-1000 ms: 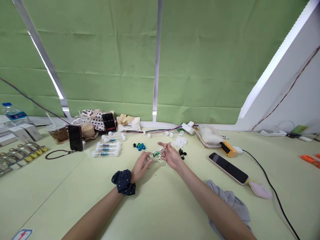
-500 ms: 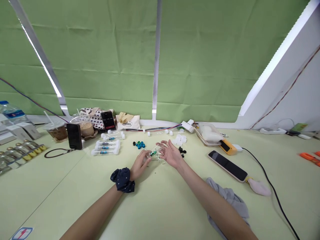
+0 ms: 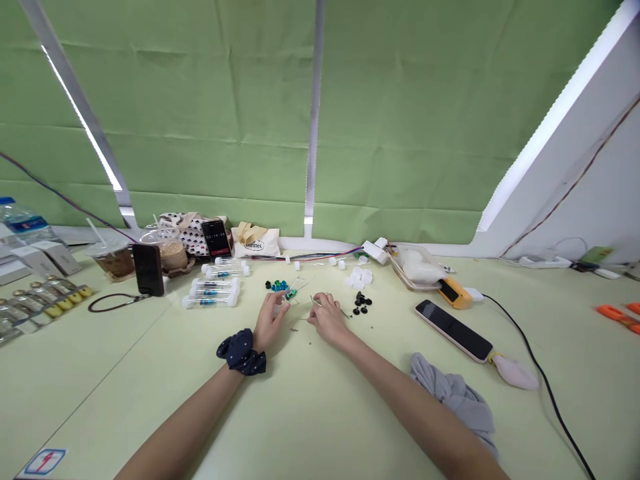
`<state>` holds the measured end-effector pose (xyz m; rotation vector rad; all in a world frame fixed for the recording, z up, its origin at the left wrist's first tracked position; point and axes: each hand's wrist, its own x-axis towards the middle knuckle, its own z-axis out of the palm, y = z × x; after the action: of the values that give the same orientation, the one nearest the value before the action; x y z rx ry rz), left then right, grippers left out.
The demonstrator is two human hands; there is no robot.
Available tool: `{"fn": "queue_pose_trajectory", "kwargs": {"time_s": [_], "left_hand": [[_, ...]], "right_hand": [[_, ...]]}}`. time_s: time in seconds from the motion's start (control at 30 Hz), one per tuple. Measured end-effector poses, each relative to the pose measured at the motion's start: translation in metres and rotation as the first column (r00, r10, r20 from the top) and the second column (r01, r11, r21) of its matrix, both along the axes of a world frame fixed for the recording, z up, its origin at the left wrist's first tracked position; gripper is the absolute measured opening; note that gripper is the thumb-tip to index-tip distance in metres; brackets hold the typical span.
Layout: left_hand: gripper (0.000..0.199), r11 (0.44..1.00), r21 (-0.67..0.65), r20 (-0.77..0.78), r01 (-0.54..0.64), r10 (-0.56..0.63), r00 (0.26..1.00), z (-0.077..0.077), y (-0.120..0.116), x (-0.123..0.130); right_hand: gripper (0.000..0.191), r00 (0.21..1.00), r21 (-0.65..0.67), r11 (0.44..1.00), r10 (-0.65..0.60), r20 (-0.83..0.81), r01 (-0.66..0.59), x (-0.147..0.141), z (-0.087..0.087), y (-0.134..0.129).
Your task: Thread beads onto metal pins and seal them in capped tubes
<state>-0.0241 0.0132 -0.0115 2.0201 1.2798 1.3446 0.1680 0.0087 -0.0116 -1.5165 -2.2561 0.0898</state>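
My left hand (image 3: 270, 323) is closed around a clear piece with a green part (image 3: 291, 293) and thin metal rods that stick out up and to the right. A navy dotted scrunchie (image 3: 243, 352) circles that wrist. My right hand (image 3: 327, 321) is lowered to the table, its fingers bent together over thin metal pins (image 3: 315, 301), which poke out around the fingertips. Most of that pile is hidden under the hand. Blue and green beads (image 3: 279, 285) lie just beyond my left hand. Black caps (image 3: 361, 305) are to the right of my right hand.
Finished-looking clear tubes with white ends (image 3: 213, 293) lie at left. White caps (image 3: 358, 277) and a plastic tray (image 3: 417, 270) stand at the back. To the right are a phone (image 3: 454, 331), a black cable (image 3: 530, 350) and a grey cloth (image 3: 453, 397).
My right hand has turned palm-down and dropped from beside the green piece to the metal pins. My left hand has shifted left with the green piece, apart from the right hand.
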Motion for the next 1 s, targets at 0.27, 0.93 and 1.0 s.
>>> {"fn": "queue_pose_trajectory", "kwargs": {"time_s": [0.27,0.93,1.0], "left_hand": [[0.033,1.000,0.008,-0.042,-0.012,0.012,0.999,-0.004,0.003,-0.002],[0.032,0.977,0.040,-0.183,0.211,-0.201,0.962,0.007,-0.008,0.004],[0.032,0.975,0.023,-0.166,0.222,-0.215,0.962,0.007,-0.008,0.004]], "right_hand": [[0.014,0.997,-0.052,0.998,0.041,-0.068,-0.044,0.002,0.006,-0.002],[0.013,0.767,0.213,0.942,0.336,-0.546,-0.260,0.032,0.058,0.006],[0.011,0.723,0.197,0.948,0.317,-0.614,-0.249,0.032,0.058,0.007]]}}
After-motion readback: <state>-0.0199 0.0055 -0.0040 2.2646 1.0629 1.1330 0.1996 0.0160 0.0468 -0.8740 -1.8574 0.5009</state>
